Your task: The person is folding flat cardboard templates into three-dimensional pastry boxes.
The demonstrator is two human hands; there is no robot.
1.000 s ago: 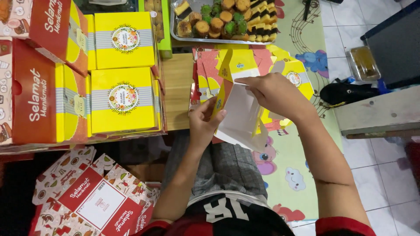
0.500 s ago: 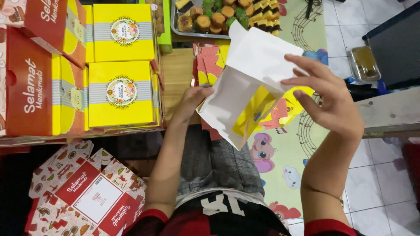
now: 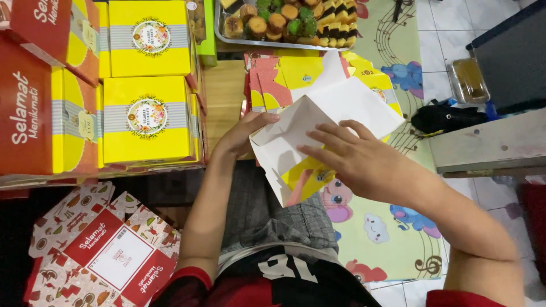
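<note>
A half-folded cardboard box (image 3: 335, 108), white inside and yellow outside, is held over my lap. My left hand (image 3: 244, 133) grips its left edge with the thumb on the rim. My right hand (image 3: 355, 159) lies flat on the box's white panel with fingers spread, pressing it down. Under the box a stack of flat yellow and red box blanks (image 3: 284, 74) lies on the mat.
Folded yellow boxes (image 3: 148, 119) with round labels are stacked at the left, beside red boxes (image 3: 25, 108). Flat red patterned blanks (image 3: 102, 250) lie at the lower left. A metal tray of small cakes (image 3: 284, 23) sits at the top. A grey bench (image 3: 489, 145) stands at the right.
The box has come down from a raised, open position toward my lap. My right hand moved from its right edge onto the white panel; my left hand shifted to the left rim.
</note>
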